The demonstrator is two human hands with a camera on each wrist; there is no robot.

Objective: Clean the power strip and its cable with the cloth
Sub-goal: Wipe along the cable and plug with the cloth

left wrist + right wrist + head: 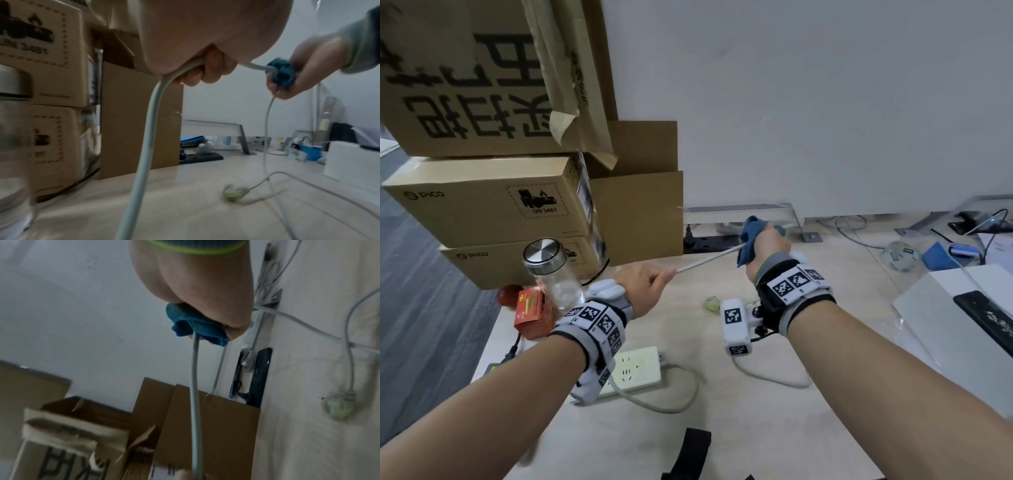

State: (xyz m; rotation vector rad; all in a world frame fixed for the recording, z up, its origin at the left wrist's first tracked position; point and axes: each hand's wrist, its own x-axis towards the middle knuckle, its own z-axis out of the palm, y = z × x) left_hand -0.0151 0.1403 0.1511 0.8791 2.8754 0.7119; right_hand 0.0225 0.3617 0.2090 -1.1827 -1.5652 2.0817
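The white power strip lies flat on the desk under my left forearm. Its grey-white cable is stretched taut in the air between my hands. My left hand grips the cable, which drops from the fist toward the desk. My right hand is wrapped around the blue cloth, and the cloth encloses the cable. Past the right hand the cable falls to the desk and ends in a pale green plug, also seen as a plug lying flat.
Stacked cardboard boxes stand at the left. A glass jar with a metal lid and a red box sit near my left wrist. A black power strip lies by the wall. White boxes and cables fill the right.
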